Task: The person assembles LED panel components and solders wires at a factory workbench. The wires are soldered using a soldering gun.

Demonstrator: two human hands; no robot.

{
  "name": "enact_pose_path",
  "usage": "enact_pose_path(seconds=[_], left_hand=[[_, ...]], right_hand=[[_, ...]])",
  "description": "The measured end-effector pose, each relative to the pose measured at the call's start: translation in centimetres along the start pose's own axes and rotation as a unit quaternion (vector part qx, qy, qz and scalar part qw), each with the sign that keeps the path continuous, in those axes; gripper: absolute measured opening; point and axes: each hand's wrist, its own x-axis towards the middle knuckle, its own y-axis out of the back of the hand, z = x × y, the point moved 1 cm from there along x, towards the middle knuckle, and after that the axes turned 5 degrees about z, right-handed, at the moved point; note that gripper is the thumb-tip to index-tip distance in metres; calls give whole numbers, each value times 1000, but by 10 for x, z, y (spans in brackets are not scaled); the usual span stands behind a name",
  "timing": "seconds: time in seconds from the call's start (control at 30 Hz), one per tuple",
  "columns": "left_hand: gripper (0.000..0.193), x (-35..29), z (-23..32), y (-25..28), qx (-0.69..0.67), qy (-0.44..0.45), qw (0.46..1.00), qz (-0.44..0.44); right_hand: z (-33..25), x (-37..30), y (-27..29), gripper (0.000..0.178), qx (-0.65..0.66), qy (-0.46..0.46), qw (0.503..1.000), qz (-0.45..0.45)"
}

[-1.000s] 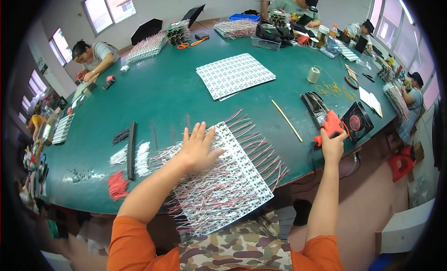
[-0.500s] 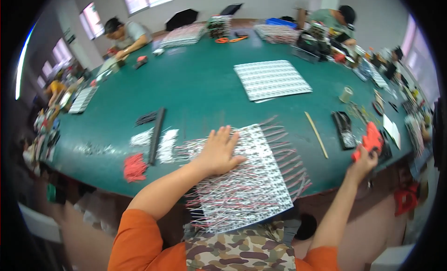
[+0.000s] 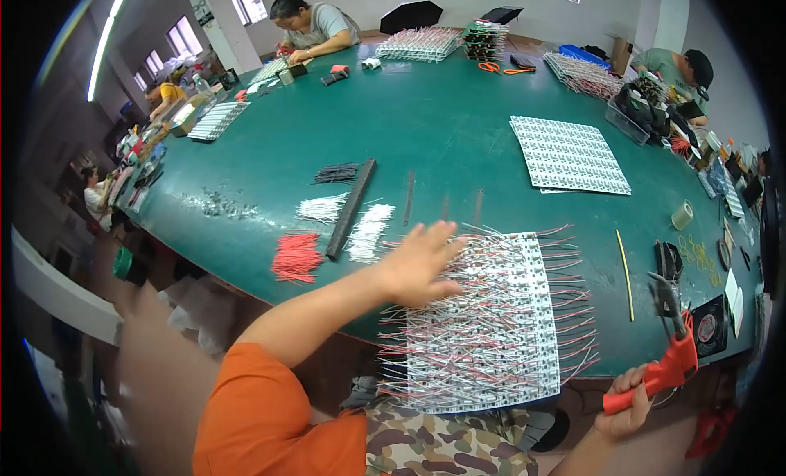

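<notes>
My left hand, fingers spread, rests on the upper left part of a white circuit board panel. Many thin red and white wires cover the panel and stick out past its left and right edges. The panel lies at the table's near edge, partly over my lap. To the right of it, my right hand is wrapped around the red handle of a soldering gun. Two metal prongs on the tool point up and away from me. Its tip is apart from the panel.
Red wires, white wires and black wires lie in bunches around a dark bar. Bare panels are stacked farther right. A thin stick and a black holder lie nearer. Co-workers sit around the green table.
My right hand has brought the soldering gun down and nearer to me, off the table's right side. My left hand stays on the panel. The whole view has turned left.
</notes>
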Motion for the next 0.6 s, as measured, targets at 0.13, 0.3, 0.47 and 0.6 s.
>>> enact_pose_path(seconds=[0.13, 0.3, 0.47, 0.6], left_hand=[[46, -40, -68, 41, 22, 146, 972, 184], [37, -81, -85, 41, 92, 22, 980, 174], [16, -86, -90, 17, 146, -45, 956, 251], [9, -77, -102, 14, 158, -37, 950, 266]], right_hand=[[0, -4, 5, 52, 83, -81, 990, -81], [15, -9, 1, 49, 44, -83, 993, -67], [23, -5, -15, 46, 35, -92, 993, -58], [27, -4, -24, 44, 30, -101, 993, -48]])
